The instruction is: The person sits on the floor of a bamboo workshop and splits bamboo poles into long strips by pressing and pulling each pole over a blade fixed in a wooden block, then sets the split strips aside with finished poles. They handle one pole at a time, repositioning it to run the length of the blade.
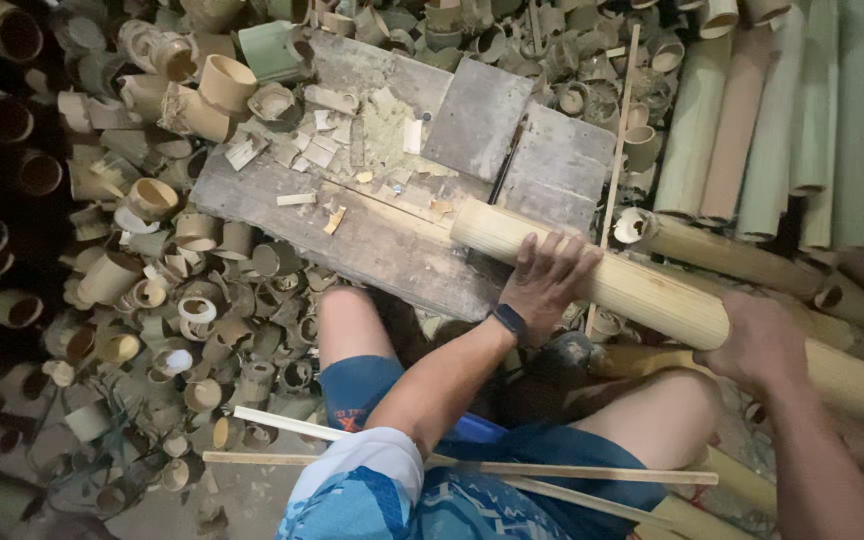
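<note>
While we sit over the work, our left hand [547,280] lies flat and spread on top of the peeled bamboo pole [602,285], fingers splayed across its upper side, pressing rather than wrapping. Our right hand [757,345] is closed around the same pole further down its length, toward the near right end; it is blurred, so we judge a full clench but the finger positions are not clear. The pole's long axis runs diagonally, from upper left to lower right in the head view. Its cut far end points up-left and rests on the worn wooden board [372,245]; its near end passes under the right hand and runs on toward the right edge of the view. So the pole lies directly under both hands, the left hand nearer the cut end, the right hand nearer the tail. Beside the pole's upper side a thin bamboo strip [617,140] stands nearly vertical in the view, crossing behind it. Wood chips [332,220] lie scattered on the board, up-left of the cut end. Short bamboo ring offcuts [192,310] are heaped left of the board, and long green bamboo culms [772,110] lie stacked at upper right. Two thin slats [512,470] lie across our lap, well apart from the hands.
</note>
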